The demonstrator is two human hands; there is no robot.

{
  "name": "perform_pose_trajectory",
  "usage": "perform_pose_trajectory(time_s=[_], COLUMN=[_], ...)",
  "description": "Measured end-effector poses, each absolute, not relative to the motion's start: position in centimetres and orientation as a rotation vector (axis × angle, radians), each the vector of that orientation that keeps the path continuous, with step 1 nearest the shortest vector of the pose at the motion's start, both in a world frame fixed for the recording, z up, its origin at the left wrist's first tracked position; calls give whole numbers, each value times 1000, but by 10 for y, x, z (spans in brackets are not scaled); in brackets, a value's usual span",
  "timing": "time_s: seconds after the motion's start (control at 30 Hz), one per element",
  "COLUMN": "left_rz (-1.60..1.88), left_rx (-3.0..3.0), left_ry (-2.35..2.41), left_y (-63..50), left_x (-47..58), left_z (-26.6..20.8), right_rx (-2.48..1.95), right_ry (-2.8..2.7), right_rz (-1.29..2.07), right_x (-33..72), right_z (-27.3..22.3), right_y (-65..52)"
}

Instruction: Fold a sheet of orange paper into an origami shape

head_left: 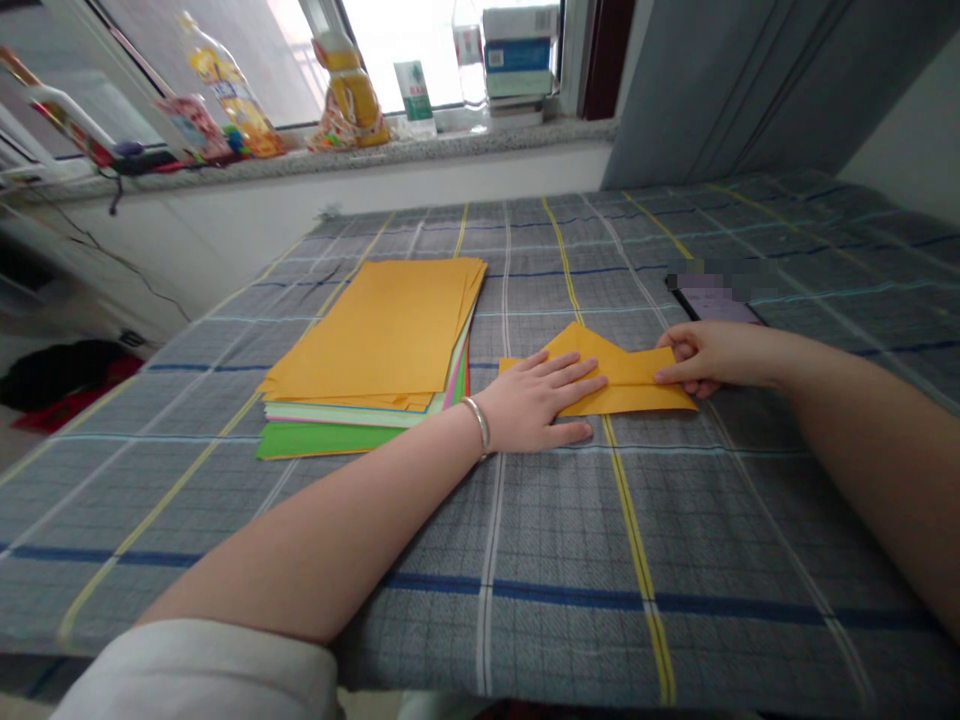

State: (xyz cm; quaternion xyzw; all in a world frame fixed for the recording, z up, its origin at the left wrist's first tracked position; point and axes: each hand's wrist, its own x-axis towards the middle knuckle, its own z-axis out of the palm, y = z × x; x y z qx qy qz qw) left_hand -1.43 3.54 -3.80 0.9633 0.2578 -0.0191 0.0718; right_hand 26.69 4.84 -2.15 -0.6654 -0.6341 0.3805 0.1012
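Note:
A folded sheet of orange paper lies on the grey checked cloth, with a peak at its far side and straight strips along the near side. Across its left part my left hand rests flat, fingers stretched out, a silver bangle on the wrist. My right hand pinches the paper's right end between thumb and fingers; some of these fingers are curled out of sight. Left of the folded paper sits a stack of coloured paper, orange on top, with white, pink and green edges showing beneath.
Beyond my right hand lies a phone, partly blurred. The table under the checked cloth reaches to a windowsill holding bottles, a tube and stacked boxes. A grey curtain hangs at the right.

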Motion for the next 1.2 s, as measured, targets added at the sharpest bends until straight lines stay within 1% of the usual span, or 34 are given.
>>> perform_pose_trajectory(time_s=[0.1, 0.23, 0.4, 0.47, 0.53, 0.67, 0.73, 0.8, 0.9, 1.07, 1.2], left_rz=[-59, -68, -73, -71, -72, -69, -66, -68, -78, -137, -116], left_rx=[2892, 2891, 2899, 2898, 2896, 2889, 2880, 2865, 2814, 2669, 2667], left_ry=[789, 793, 789, 788, 786, 787, 784, 780, 801, 916, 982], left_y=[34, 34, 33, 33, 34, 33, 34, 34, 36, 40, 42], left_x=[-14, -13, -13, -13, -13, -13, -13, -14, -14, -10, -9], left_z=[-37, -36, -36, -37, -37, -37, -38, -39, -39, -35, -37], right_rx=[-2083, -2168, -2198, -2155, -2040, -1643, -1393, -1178, -1072, -979, -1020], right_ry=[-1671, -1658, -1769, -1880, -1980, -2165, -2401, -2609, -2692, -2743, -2760], right_rz=[1287, 1279, 1215, 1071, 843, 328, 179, 143, 68, -50, -219], right_x=[266, 262, 266, 272, 275, 261, 248, 235, 227, 227, 222], right_z=[-18, -13, -11, -13, -13, -12, -13, -16, -24, -33, -36], right_y=[48, 45, 43, 44, 45, 37, 30, 23, 18, 16, 13])
